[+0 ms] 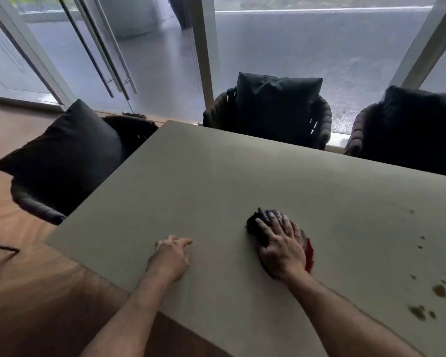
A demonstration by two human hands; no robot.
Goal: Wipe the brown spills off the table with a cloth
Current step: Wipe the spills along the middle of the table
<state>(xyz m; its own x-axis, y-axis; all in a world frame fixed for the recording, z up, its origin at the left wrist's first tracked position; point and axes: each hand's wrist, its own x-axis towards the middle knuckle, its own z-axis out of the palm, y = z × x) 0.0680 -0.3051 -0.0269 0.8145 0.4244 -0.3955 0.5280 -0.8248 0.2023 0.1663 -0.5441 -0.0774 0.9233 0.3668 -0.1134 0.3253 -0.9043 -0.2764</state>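
A grey-green table (216, 181) fills the middle of the view. My right hand (281, 247) lies flat, fingers spread, pressing down on a bunched dark cloth (255, 224) with a red patch showing at its right side. Several brown spills (439, 290) are scattered over the table's right part, well to the right of the cloth. My left hand (171, 256) rests on the tabletop near the front edge, fingers loosely curled, holding nothing.
Three dark woven chairs with black cushions stand around the table: one at the left (62, 161), one at the far side (273, 109), one at the far right (410, 130). Glass doors and windows lie beyond. Wooden floor lies to the left.
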